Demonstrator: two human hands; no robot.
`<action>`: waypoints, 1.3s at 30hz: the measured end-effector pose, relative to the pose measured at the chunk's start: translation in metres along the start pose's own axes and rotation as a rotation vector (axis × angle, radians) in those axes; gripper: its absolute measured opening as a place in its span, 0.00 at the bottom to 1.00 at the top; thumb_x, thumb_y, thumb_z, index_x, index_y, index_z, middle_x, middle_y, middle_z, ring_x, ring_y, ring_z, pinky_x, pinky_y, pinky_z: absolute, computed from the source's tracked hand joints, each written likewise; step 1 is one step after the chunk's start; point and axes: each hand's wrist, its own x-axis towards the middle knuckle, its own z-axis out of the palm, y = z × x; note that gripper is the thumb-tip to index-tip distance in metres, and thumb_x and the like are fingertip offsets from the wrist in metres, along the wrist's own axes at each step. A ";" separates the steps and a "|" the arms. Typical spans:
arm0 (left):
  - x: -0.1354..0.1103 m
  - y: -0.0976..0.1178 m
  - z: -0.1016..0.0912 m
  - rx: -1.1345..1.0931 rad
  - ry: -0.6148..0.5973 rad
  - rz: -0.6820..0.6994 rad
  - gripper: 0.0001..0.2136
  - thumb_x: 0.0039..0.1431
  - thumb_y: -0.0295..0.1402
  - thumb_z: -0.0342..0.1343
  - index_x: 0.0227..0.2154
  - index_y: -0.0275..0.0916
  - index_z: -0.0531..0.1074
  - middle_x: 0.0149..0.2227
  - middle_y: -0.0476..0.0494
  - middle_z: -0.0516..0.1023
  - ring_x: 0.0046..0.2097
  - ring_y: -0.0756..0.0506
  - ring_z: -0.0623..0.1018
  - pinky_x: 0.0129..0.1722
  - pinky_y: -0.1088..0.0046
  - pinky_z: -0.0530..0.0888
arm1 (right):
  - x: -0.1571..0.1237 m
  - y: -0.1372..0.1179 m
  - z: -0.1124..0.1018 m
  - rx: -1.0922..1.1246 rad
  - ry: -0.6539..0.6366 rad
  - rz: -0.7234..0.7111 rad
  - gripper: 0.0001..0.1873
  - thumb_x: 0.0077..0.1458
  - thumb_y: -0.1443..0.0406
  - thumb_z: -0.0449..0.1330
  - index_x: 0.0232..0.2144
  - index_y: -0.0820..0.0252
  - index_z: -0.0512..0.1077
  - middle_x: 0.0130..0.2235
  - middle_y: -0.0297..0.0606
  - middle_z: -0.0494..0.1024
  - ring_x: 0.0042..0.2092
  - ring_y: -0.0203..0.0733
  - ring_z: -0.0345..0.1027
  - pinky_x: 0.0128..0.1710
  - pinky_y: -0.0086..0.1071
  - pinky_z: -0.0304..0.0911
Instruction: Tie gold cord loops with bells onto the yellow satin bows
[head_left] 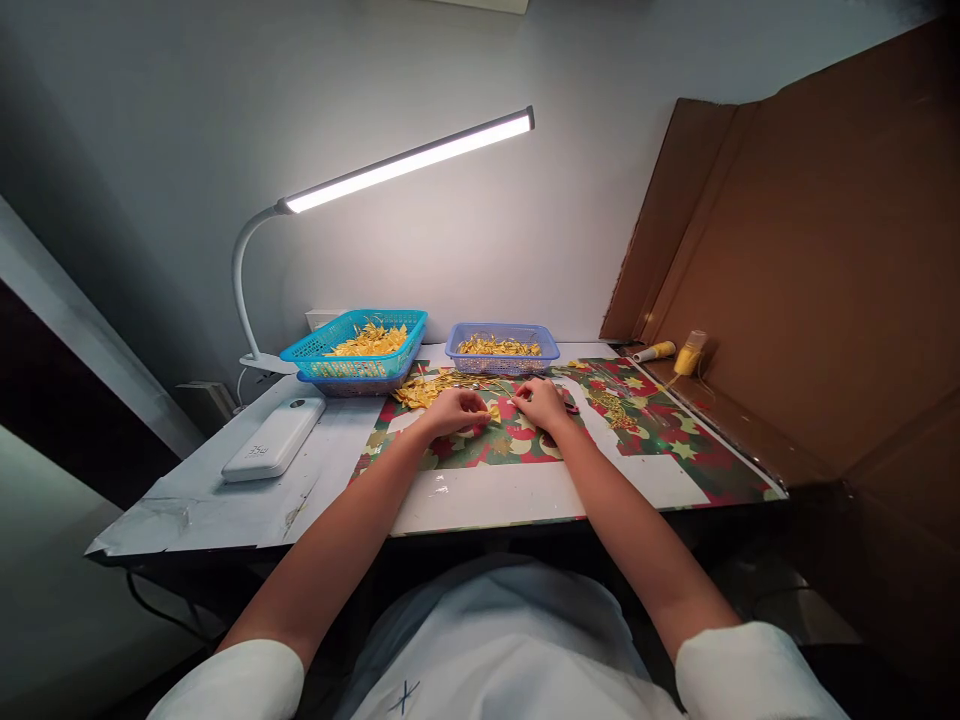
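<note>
Both forearms stretch forward, the 2 hands close together, knuckles up, on the tabletop. The left hand curls its fingers narrowly onto a small yellow piece, just before a loose yellow pile. The right hand is curled too, but its fingertips are hidden, so I cannot tell its grip.

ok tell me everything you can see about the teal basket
The teal basket is shallow, rectangular, plastic-looking, with lattice walls, heaped with yellow pieces. It rests on a darker basket at the back of the table, beside the lamp foot, left of the blue basket. The left hand and right hand are clear of it.
</note>
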 end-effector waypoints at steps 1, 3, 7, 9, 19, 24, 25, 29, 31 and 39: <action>0.000 -0.001 0.000 0.032 -0.016 0.003 0.15 0.43 0.44 0.62 0.27 0.37 0.76 0.25 0.48 0.76 0.25 0.50 0.70 0.24 0.76 0.65 | -0.001 -0.002 0.002 -0.041 -0.017 -0.010 0.06 0.49 0.61 0.60 0.26 0.57 0.75 0.38 0.39 0.78 0.46 0.49 0.65 0.44 0.39 0.56; 0.000 -0.004 0.001 0.079 -0.044 0.008 0.14 0.43 0.44 0.62 0.26 0.37 0.75 0.23 0.49 0.75 0.25 0.51 0.69 0.24 0.76 0.64 | -0.003 -0.004 0.004 -0.070 -0.052 -0.018 0.07 0.51 0.61 0.59 0.27 0.57 0.75 0.39 0.39 0.77 0.47 0.49 0.64 0.46 0.41 0.54; 0.000 -0.006 0.001 0.106 -0.074 0.020 0.15 0.41 0.46 0.63 0.26 0.38 0.75 0.24 0.49 0.75 0.25 0.51 0.69 0.24 0.76 0.63 | -0.002 -0.004 0.004 -0.039 -0.112 -0.092 0.08 0.52 0.62 0.58 0.28 0.56 0.76 0.40 0.39 0.77 0.47 0.47 0.63 0.47 0.41 0.53; 0.000 -0.004 0.001 0.113 -0.079 0.025 0.17 0.43 0.48 0.62 0.27 0.38 0.75 0.25 0.48 0.75 0.26 0.50 0.69 0.24 0.75 0.63 | -0.001 -0.001 0.003 -0.003 -0.093 -0.135 0.08 0.52 0.62 0.58 0.29 0.55 0.76 0.41 0.38 0.76 0.48 0.47 0.62 0.48 0.41 0.52; 0.001 -0.004 0.001 0.248 0.058 0.129 0.11 0.50 0.42 0.56 0.28 0.38 0.75 0.31 0.45 0.77 0.29 0.48 0.70 0.29 0.73 0.65 | 0.031 0.006 -0.005 -0.167 -0.055 0.061 0.08 0.53 0.64 0.58 0.28 0.56 0.76 0.43 0.41 0.75 0.50 0.51 0.59 0.47 0.41 0.52; 0.000 -0.004 0.002 0.219 0.061 0.155 0.09 0.49 0.39 0.57 0.27 0.39 0.75 0.28 0.46 0.76 0.28 0.48 0.70 0.28 0.74 0.65 | 0.052 0.000 -0.007 -0.286 -0.256 -0.090 0.04 0.50 0.63 0.63 0.27 0.56 0.77 0.44 0.43 0.75 0.52 0.54 0.57 0.49 0.45 0.51; -0.001 -0.004 0.002 0.208 0.055 0.153 0.09 0.49 0.39 0.57 0.27 0.39 0.75 0.27 0.47 0.76 0.28 0.48 0.70 0.27 0.74 0.64 | 0.054 0.000 -0.005 -0.311 -0.284 -0.113 0.04 0.50 0.63 0.63 0.27 0.57 0.77 0.44 0.43 0.75 0.52 0.55 0.57 0.49 0.45 0.51; -0.001 -0.004 0.003 0.203 0.068 0.165 0.07 0.49 0.37 0.56 0.26 0.39 0.75 0.27 0.46 0.76 0.29 0.48 0.71 0.28 0.73 0.65 | 0.053 0.003 0.002 -0.357 -0.318 -0.186 0.09 0.56 0.65 0.57 0.28 0.59 0.76 0.43 0.47 0.75 0.51 0.54 0.57 0.49 0.45 0.52; 0.001 -0.006 0.003 0.223 0.102 0.193 0.07 0.50 0.36 0.56 0.26 0.39 0.74 0.29 0.46 0.76 0.31 0.47 0.71 0.30 0.73 0.66 | 0.050 0.005 0.001 -0.363 -0.320 -0.215 0.10 0.58 0.65 0.55 0.29 0.59 0.75 0.45 0.48 0.74 0.51 0.53 0.57 0.49 0.44 0.51; 0.003 -0.004 0.003 0.299 0.261 0.252 0.07 0.53 0.35 0.54 0.27 0.38 0.73 0.33 0.43 0.76 0.37 0.44 0.72 0.40 0.68 0.67 | 0.049 0.000 -0.028 -0.357 -0.230 -0.291 0.11 0.61 0.65 0.52 0.33 0.60 0.74 0.44 0.45 0.72 0.50 0.50 0.57 0.47 0.41 0.53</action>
